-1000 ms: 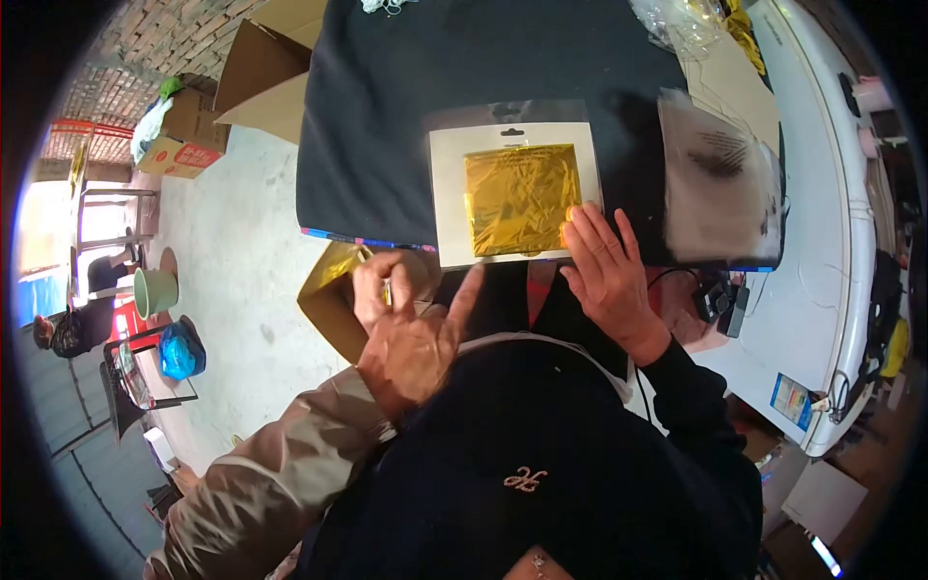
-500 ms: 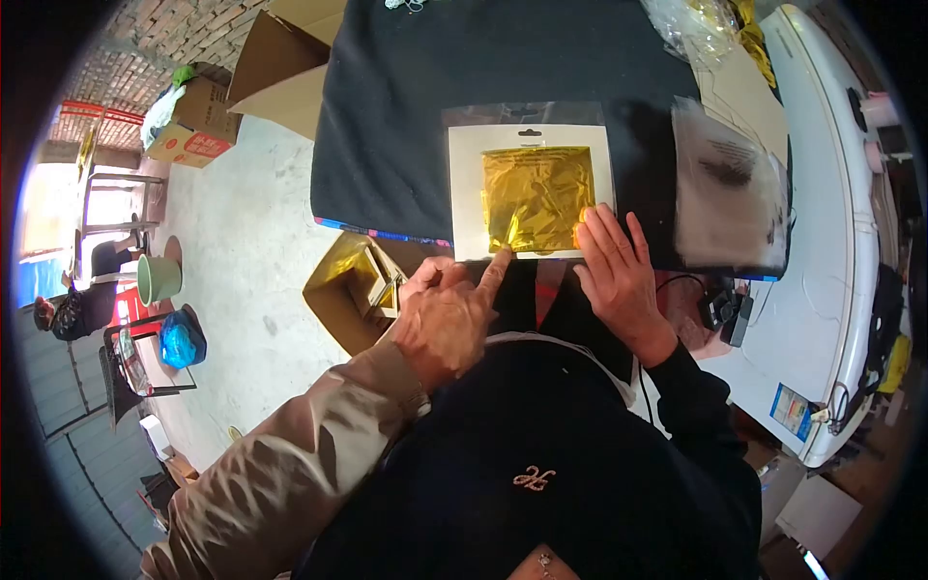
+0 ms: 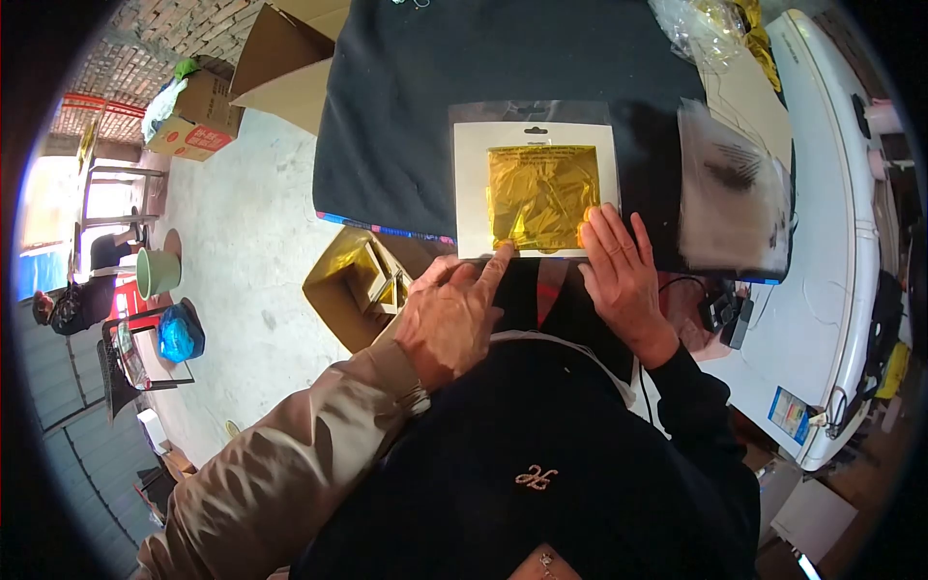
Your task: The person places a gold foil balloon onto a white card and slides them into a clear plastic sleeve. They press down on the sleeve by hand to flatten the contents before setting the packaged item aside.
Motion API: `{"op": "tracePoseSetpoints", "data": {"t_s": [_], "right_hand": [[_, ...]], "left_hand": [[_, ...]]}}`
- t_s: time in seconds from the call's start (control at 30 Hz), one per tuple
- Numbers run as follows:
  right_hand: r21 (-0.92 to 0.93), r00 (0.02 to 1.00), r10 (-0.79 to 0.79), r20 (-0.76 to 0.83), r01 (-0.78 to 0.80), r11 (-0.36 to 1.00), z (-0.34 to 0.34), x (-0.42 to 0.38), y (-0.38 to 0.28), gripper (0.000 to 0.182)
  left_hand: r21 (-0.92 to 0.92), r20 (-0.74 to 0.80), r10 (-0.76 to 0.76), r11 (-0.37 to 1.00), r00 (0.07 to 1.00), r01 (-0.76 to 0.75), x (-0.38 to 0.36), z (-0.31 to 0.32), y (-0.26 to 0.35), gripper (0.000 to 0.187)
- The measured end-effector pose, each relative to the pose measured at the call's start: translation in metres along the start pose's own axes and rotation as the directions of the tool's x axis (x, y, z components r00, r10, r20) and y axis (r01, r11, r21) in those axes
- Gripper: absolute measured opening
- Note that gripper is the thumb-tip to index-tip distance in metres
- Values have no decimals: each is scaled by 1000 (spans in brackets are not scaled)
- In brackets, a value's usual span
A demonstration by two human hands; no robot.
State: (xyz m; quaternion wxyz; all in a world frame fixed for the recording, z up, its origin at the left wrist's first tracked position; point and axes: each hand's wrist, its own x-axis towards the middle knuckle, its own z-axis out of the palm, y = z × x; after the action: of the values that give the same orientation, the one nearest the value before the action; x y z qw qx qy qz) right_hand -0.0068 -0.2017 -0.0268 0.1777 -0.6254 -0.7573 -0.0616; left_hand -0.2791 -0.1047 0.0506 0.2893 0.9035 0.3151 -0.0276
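A gold foil packet (image 3: pixel 544 193) lies over a white card (image 3: pixel 472 193) in a clear sleeve, at the near edge of the black-covered table. The extended index finger of my left hand (image 3: pixel 449 314) touches the packet's lower left edge; its other fingers are bent and its thumb is partly hidden. Flat fingers of my right hand (image 3: pixel 623 280) rest on the lower right side of the packet and card. Neither hand is closed around anything. To the right lies a stack of clear plastic sleeves (image 3: pixel 733 198).
Below the table's left edge, an open carton (image 3: pixel 333 309) holds gold and white pieces. Clear plastic wrap (image 3: pixel 696 29) lies at the back right, beside a white appliance-like surface (image 3: pixel 822 193). A person (image 3: pixel 92 290), a green bucket (image 3: pixel 158 274) and cartons are at the left.
The view has shifted slightly, so the packet and card appear a little further right. Both hands keep nearly the same positions on them.
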Motion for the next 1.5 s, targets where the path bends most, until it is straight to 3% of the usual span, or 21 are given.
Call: {"op": "tracePoseSetpoints", "data": {"t_s": [0.23,0.43,0.53,1.03,1.33,1.5], "right_hand": [[-7,1000,-5,-7,5,1000,2,-1,0,68],[-3,1000,-3,-12,3,1000,3,-1,1,65],[0,1000,1,-7,-1,1000,3,-1,0,64],[3,1000,8,-7,-8,1000,1,-1,0,63],[2,1000,7,-5,-7,1000,3,-1,0,63],[-6,1000,0,7,0,1000,2,-1,1,63]], "left_hand": [[-19,46,-56,998,997,57,3,-5,1,79],[11,-40,10,1000,999,-10,2,0,-2,73],[-28,68,-44,999,997,46,5,-5,-2,80],[-57,56,-38,998,998,41,4,-4,-3,83],[-31,181,-133,990,974,141,7,-11,2,84],[82,8,-48,996,999,47,3,-5,2,83]]}}
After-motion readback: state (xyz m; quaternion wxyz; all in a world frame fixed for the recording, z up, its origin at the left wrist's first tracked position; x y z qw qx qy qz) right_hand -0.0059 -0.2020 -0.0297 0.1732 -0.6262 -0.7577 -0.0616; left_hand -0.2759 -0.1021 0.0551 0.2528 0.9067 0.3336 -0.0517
